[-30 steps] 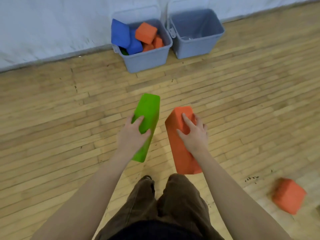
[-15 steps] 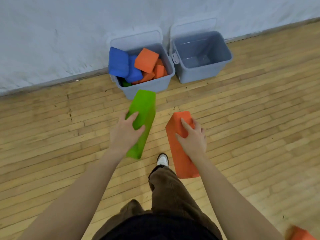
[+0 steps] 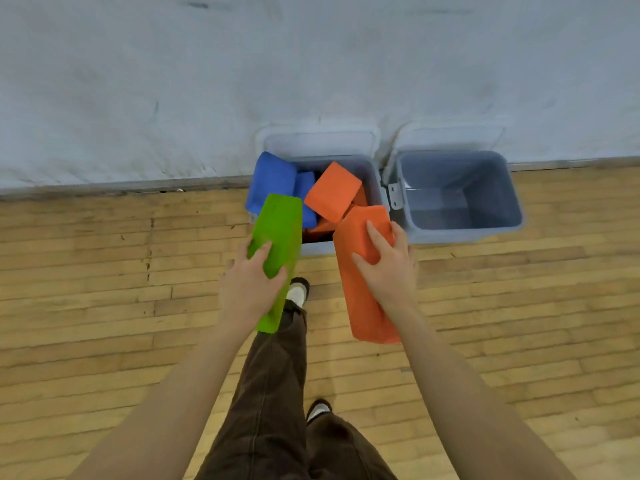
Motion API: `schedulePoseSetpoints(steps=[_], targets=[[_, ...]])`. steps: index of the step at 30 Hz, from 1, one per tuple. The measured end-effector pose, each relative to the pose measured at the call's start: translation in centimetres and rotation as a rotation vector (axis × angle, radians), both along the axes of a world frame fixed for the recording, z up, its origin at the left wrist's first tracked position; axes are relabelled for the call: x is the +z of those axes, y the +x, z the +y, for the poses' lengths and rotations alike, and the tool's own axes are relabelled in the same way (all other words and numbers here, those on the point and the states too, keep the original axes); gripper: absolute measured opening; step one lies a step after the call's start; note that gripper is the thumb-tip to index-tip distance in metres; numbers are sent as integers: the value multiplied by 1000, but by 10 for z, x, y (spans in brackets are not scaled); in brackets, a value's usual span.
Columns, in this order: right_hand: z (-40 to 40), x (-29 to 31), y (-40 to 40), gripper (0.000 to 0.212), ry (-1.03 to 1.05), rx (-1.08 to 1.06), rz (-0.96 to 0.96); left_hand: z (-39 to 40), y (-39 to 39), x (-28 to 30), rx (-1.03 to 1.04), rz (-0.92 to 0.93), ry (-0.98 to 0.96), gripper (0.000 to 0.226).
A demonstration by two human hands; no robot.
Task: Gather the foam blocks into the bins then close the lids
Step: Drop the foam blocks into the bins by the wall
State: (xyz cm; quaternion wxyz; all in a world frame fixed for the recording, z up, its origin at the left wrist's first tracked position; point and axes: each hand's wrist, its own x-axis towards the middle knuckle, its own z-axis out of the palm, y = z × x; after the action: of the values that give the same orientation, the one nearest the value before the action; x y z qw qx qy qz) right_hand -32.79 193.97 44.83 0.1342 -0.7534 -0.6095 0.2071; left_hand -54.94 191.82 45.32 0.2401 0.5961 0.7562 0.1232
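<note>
My left hand (image 3: 250, 285) grips a long green foam block (image 3: 278, 233); its far end reaches over the front edge of the left grey bin (image 3: 373, 174). My right hand (image 3: 389, 268) grips a long orange foam block (image 3: 360, 271), whose far end overlaps that bin's front right corner. The left bin holds blue blocks (image 3: 272, 181) and orange blocks (image 3: 332, 195) piled above its rim. The right grey bin (image 3: 512, 202) has nothing in it. Both lids (image 3: 320, 140) stand open against the wall.
A pale wall (image 3: 207, 81) runs right behind the bins. Wooden plank floor (image 3: 104, 289) spreads left and right of me. My legs and shoes (image 3: 298, 292) are below the blocks, one foot close to the left bin.
I have walked up to the bins. Both held blocks moved forward and now reach over the left bin's front. The loose orange block at the right is out of view.
</note>
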Motion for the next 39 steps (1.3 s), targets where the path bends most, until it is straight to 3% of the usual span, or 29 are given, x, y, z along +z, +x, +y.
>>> schedulePoseSetpoints(steps=[9,18,23,26,30,35,39], targets=[[206,-54,-18,61,-48,-182,-71,219,-2,-59,-113,74,-35,54],[316,-149,32,63,-121,-227,-177,364,32,-158,-195,142,-44,53],[370,-240,49,65,-155,-224,-294,396,53,-246,-221,274,-83,59],[387,-293,53,64,-299,-158,-211,403,72,-288,-211,245,-181,58],[382,-345,58,55,-479,-49,-42,394,90,-321,-355,256,-204,60],[380,-347,63,50,-546,24,-33,399,92,-323,-333,257,-201,63],[369,-314,67,48,-459,-27,59,398,89,-289,-290,226,-266,60]])
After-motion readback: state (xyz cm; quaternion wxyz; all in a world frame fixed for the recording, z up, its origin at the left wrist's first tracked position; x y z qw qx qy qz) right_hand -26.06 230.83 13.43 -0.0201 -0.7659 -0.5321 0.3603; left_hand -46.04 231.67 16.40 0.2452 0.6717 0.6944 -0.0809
